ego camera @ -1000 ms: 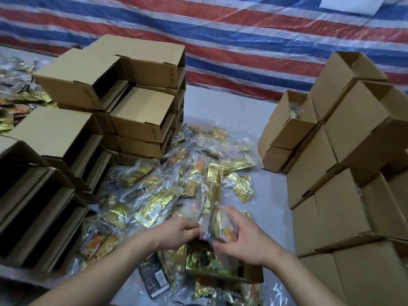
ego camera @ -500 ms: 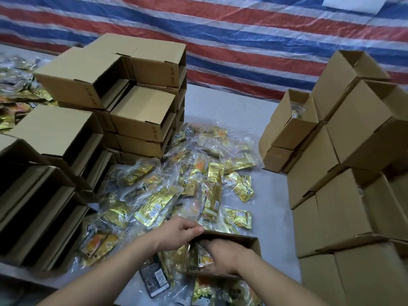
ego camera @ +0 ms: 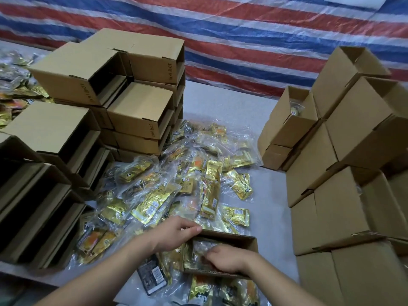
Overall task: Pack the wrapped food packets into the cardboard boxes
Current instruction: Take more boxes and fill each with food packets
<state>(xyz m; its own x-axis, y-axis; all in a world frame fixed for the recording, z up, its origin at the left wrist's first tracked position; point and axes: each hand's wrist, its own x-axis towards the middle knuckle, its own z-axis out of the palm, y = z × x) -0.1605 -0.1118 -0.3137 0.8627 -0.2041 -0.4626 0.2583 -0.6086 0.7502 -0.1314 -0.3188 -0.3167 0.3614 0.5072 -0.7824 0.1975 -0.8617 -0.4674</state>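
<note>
My view looks down on the open box (ego camera: 240,240) I am filling, which sits on the counter (ego camera: 271,195) at the near edge of the packet pile (ego camera: 187,184). My right hand (ego camera: 227,258) is down inside the box, fingers bent over the clear-wrapped packets (ego camera: 198,250) lying in it; blur keeps me from telling whether it grips one or only presses on them. My left hand (ego camera: 176,236) rests at the box's far left corner, its fingers reaching onto the rim, thumb side toward the pile; whether they pinch the cardboard I cannot tell. The loose gold and orange packets spread from the box away toward the far side of the counter, some also lying just in front of the box. Left of the box stand stacks of empty boxes (ego camera: 136,111) lying on their sides, openings facing the pile. Right of the box rises a taller stack of boxes (ego camera: 344,195), several with open tops. Behind everything, beyond the pile, hangs a red, white and blue striped tarp (ego camera: 242,36).
</note>
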